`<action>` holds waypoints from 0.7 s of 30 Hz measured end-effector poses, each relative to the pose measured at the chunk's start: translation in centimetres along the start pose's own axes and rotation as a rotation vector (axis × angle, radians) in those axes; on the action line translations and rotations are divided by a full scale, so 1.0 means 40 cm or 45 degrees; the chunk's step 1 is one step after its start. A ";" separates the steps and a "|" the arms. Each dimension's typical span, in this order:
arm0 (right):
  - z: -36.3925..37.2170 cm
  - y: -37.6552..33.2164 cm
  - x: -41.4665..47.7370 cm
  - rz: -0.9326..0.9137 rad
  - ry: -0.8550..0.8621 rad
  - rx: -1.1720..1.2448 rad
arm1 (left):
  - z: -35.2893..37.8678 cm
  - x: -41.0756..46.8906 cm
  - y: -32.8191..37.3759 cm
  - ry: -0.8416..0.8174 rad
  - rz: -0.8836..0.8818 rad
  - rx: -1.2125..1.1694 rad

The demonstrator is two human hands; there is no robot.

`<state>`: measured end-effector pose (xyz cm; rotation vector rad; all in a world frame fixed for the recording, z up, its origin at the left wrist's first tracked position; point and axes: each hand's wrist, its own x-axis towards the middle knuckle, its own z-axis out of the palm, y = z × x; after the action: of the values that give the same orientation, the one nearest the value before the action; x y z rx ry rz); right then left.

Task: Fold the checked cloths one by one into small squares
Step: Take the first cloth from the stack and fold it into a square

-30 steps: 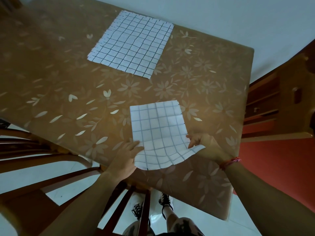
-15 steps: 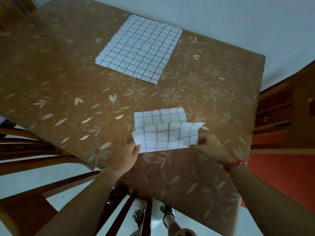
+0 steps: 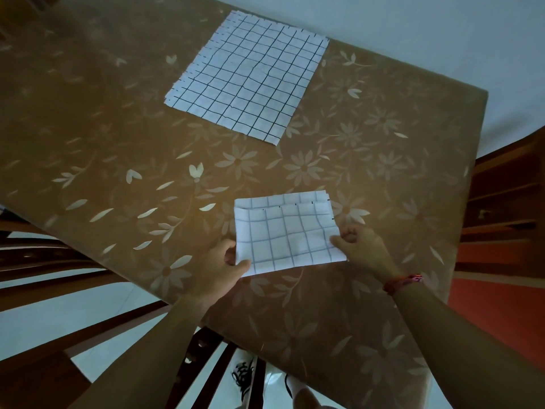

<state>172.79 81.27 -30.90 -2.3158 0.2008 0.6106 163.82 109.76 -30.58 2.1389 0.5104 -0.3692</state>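
A white checked cloth [image 3: 287, 234], folded over into a small rectangle, lies near the table's front edge, its top layer a little short of the far edge beneath. My left hand [image 3: 219, 268] pinches its near left corner. My right hand [image 3: 361, 245] pinches its right edge, fingers curled. A second checked cloth [image 3: 247, 78] lies spread flat and unfolded at the far side of the table.
The brown table [image 3: 118, 149] has a floral cover. Wooden chairs [image 3: 38, 261] stand at the left and under the front edge. A wooden cabinet [image 3: 507, 208] is at the right. My shoes [image 3: 244, 379] show on the floor below.
The near half of the cloth was lifted by both hands and carried over onto the far half, then laid down. Both hands now sit at the folded cloth's near corners.
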 end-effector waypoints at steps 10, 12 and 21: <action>-0.016 0.032 0.000 0.077 -0.193 -0.016 | -0.010 0.009 -0.041 -0.013 0.027 0.056; -0.012 0.022 -0.001 0.089 -0.166 0.021 | -0.011 0.016 -0.047 0.036 0.058 0.080; -0.002 0.000 -0.028 0.199 -0.201 0.226 | -0.008 0.026 -0.045 0.095 0.091 0.084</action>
<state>171.85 81.17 -30.31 -2.0835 0.3493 0.8166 163.89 111.19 -32.11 2.2350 0.4688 -0.2704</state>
